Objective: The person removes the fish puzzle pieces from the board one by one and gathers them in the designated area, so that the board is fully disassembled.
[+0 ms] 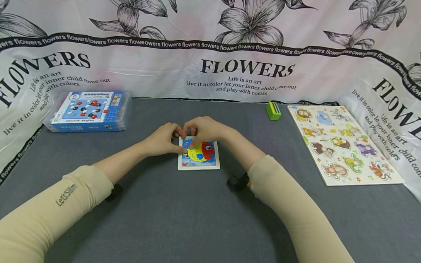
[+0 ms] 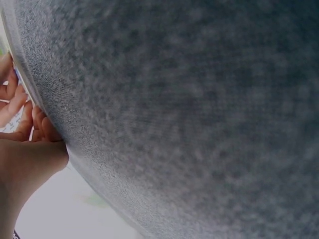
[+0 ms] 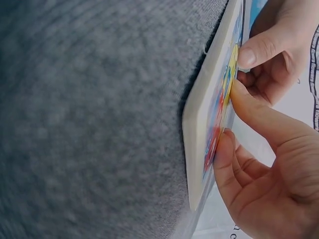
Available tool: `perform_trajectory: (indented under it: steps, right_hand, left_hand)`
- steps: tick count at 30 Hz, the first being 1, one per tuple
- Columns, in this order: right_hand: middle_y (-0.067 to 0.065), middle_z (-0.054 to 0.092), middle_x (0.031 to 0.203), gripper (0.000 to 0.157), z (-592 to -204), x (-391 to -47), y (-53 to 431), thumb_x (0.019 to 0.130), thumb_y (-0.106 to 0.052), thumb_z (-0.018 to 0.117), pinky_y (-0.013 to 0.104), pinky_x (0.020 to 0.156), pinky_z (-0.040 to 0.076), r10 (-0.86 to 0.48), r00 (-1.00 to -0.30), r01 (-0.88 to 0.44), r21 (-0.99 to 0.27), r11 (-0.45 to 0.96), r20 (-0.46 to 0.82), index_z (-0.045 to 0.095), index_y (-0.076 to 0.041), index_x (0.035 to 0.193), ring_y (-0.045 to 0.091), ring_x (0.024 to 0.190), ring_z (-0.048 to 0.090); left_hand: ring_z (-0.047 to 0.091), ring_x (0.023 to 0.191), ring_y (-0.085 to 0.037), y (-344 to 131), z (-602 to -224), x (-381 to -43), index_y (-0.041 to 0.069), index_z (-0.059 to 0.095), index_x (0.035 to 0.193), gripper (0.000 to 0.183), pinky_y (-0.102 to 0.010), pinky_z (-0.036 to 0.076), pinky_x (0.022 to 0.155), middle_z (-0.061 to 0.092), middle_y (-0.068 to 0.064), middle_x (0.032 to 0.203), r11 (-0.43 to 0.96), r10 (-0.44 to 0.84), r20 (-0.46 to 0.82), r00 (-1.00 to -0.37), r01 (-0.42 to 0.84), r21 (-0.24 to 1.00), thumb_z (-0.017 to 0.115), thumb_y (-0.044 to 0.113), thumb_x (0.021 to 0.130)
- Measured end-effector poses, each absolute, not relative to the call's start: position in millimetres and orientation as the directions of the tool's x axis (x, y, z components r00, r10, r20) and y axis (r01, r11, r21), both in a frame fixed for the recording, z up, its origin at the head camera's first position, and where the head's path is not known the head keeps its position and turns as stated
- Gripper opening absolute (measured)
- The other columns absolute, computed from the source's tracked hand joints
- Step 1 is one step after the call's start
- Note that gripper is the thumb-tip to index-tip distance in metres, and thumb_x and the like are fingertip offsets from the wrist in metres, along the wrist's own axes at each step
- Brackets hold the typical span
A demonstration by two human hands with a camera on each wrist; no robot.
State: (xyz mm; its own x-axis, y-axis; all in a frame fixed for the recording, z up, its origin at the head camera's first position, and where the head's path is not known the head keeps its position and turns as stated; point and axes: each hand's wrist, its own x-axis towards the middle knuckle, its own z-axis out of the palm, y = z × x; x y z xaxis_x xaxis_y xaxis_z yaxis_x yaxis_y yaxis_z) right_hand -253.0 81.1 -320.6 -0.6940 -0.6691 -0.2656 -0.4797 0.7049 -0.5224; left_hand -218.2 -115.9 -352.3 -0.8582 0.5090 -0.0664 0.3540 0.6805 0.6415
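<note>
A small fish jigsaw puzzle [image 1: 207, 151] in a white frame lies flat on the grey cloth, its picture showing a yellow fish with a red head. My left hand [image 1: 162, 141] grips it by the left side near the far corner, thumb on the picture's edge. Over the far edge bends my right hand [image 1: 208, 129], its curled fingers and thumb on the puzzle. From the right wrist, the right thumb and fingertips are seen against the picture, close to the left thumb [image 3: 249, 55]. The left wrist view holds mostly grey cloth, with fingers [image 2: 20, 117] at its left edge.
At the back left stands a clear plastic case [image 1: 88, 112] with a blue molecule-model label. A green block [image 1: 273, 111] with coloured stripes sits at the back right. Beside it lies a large animal puzzle board [image 1: 346, 146]. A flower-printed sheet [image 1: 153, 75] hangs behind the table.
</note>
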Motion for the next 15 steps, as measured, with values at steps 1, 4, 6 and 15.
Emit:
perform_trajectory:
  steps: [1, 4, 6, 15]
  right_hand:
    - [0.007, 0.063, 0.097, 0.029, -320.9, -253.0, 81.2, 0.084, -0.020, 0.080, 0.024, 0.070, 0.054, -0.671, -0.694, -0.483, -0.523, 0.702, -0.261, 0.069, -0.020, 0.110, 0.020, 0.080, 0.061]
    - [0.007, 0.063, 0.097, 0.029, -321.8, -253.3, 81.3, 0.083, -0.021, 0.080, 0.024, 0.070, 0.053, -0.681, -0.690, -0.502, -0.516, 0.694, -0.245, 0.070, -0.020, 0.110, 0.019, 0.084, 0.059]
    - [0.006, 0.063, 0.097, 0.029, -322.5, -253.5, 81.2, 0.083, -0.022, 0.080, 0.024, 0.071, 0.052, -0.688, -0.686, -0.514, -0.511, 0.689, -0.238, 0.070, -0.020, 0.110, 0.019, 0.085, 0.058]
    - [0.007, 0.061, 0.097, 0.029, -323.3, -253.6, 81.1, 0.084, -0.021, 0.080, 0.024, 0.072, 0.051, -0.704, -0.672, -0.531, -0.512, 0.675, -0.230, 0.069, -0.019, 0.110, 0.020, 0.088, 0.057]
  left_hand:
    - [0.045, 0.100, -0.027, -116.1, -352.7, -218.2, -0.003, 0.057, 0.121, 0.054, -0.032, 0.037, 0.083, 0.054, -0.018, 0.115, 0.681, 0.509, -0.069, -0.858, 0.352, 0.642, 0.080, 0.025, 0.081]
    - [0.043, 0.103, -0.028, -116.4, -353.0, -217.3, -0.002, 0.057, 0.123, 0.055, -0.034, 0.035, 0.085, 0.053, -0.018, 0.116, 0.685, 0.504, -0.076, -0.860, 0.345, 0.642, 0.079, 0.026, 0.081]
    - [0.042, 0.105, -0.029, -116.4, -352.9, -216.3, -0.002, 0.058, 0.123, 0.055, -0.036, 0.034, 0.087, 0.053, -0.018, 0.117, 0.686, 0.502, -0.075, -0.862, 0.344, 0.642, 0.079, 0.027, 0.081]
    - [0.040, 0.111, -0.031, -114.7, -348.3, -210.1, 0.001, 0.059, 0.122, 0.056, -0.048, 0.034, 0.096, 0.053, -0.017, 0.122, 0.712, 0.488, -0.058, -0.871, 0.359, 0.603, 0.078, 0.033, 0.081]
